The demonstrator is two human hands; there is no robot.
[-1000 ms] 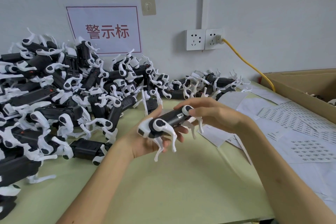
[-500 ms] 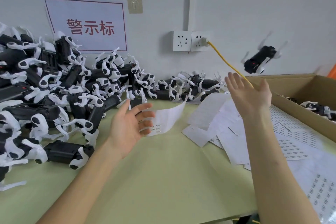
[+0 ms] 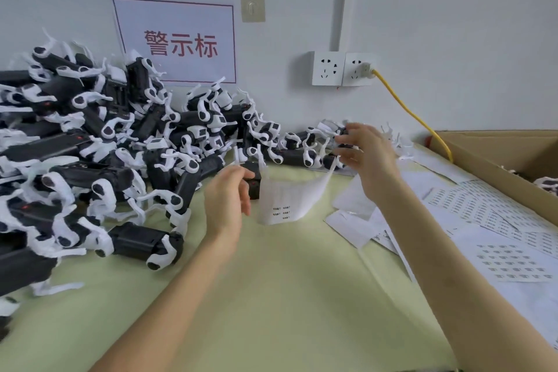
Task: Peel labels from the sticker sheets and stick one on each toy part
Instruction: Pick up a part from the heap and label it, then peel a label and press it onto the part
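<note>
Empty, fingers spread, the right hand [image 3: 367, 157] has swung back from tossing a labelled toy toward the cardboard box [image 3: 498, 166] and nears the toy parts [image 3: 305, 154] by the wall, while the left hand [image 3: 226, 202] keeps pinching the raised sticker sheet [image 3: 290, 199]: one part done, next pickup likely beginning.

Toy parts [image 3: 90, 160] left, sticker sheets [image 3: 483, 214] right
</note>
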